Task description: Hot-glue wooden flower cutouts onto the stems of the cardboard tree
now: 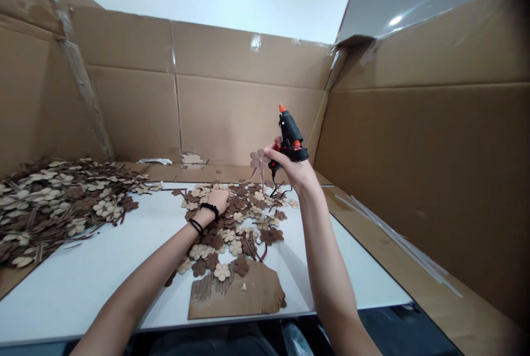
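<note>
Raised above the table, my right hand is closed around a black hot glue gun whose orange nozzle tip points up. Pinched by the same hand is a light brown flower cutout with thin strips hanging below it. My left hand, with dark bands at the wrist, reaches into a pile of brown and cream flower cutouts. Its fingers are curled down among the flowers, and their tips are hidden. A torn cardboard piece lies at the near end of the pile.
A larger heap of flower cutouts and strips covers the left side of the white table. Tall cardboard walls stand behind and at both sides. Clear glue sticks lie along the right. A black cord hangs from the glue gun.
</note>
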Motion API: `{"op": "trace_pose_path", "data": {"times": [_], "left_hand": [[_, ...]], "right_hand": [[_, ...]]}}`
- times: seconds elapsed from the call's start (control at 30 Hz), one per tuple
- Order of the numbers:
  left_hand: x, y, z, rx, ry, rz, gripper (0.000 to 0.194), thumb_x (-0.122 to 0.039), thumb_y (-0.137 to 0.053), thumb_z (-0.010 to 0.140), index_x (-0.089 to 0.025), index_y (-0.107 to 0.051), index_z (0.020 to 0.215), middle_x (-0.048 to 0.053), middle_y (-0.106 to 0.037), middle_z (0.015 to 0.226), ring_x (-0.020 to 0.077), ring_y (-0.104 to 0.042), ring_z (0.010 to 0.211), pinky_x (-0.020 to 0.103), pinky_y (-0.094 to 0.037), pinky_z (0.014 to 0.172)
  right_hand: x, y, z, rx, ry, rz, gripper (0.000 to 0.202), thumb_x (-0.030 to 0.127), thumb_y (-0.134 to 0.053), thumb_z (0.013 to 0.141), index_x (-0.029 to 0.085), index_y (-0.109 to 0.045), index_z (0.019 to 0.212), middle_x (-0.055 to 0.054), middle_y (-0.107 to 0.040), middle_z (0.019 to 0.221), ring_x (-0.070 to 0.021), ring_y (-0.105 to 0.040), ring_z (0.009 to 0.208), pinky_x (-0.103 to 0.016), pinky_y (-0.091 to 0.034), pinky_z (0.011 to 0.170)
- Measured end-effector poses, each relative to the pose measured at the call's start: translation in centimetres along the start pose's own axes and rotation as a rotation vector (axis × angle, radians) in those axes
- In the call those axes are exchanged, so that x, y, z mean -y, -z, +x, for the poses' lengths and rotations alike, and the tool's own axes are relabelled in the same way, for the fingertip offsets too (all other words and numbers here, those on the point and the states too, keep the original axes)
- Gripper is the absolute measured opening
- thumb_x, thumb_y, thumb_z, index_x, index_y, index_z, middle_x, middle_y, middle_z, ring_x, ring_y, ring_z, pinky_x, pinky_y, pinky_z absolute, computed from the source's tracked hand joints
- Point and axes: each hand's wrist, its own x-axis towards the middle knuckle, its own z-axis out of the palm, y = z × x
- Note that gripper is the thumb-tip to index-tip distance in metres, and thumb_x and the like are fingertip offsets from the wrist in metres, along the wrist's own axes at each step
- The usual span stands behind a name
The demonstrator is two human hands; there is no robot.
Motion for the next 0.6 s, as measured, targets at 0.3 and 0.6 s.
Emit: {"op": "trace_pose_path", "data": {"times": [0.3, 0.6], "left_hand": [[-5.2, 9.6, -0.3, -0.010, -0.103, -0.224, 0.029, -0.044, -0.064, 0.075, -0.016, -0.066, 0.076, 0.004, -0.068, 0.075, 0.0164, -0.059, 0.068, 0.025, -0.042, 0.060], [-11.5, 12.5, -5.4, -0.135, -0.208, -0.591, 0.026, -0.041, -0.069, 0.072, -0.017, -0.058, 0.072, 0.003, -0.062, 0.090, 0.0141, -0.055, 0.079, 0.026, -0.042, 0.074]], "right_hand": [[-0.2, 0.2, 0.1, -0.079, 0.042, -0.034, 0.029, 0.034, -0.070, 0.065, 0.020, -0.049, 0.081, 0.002, -0.056, 0.071, -0.0119, -0.052, 0.067, -0.027, -0.041, 0.067], [-0.2, -1.4, -0.3, -0.067, 0.099, -0.085, 0.026, 0.034, -0.068, 0.068, 0.021, -0.048, 0.079, 0.003, -0.054, 0.070, -0.0119, -0.050, 0.066, -0.028, -0.042, 0.068]]}}
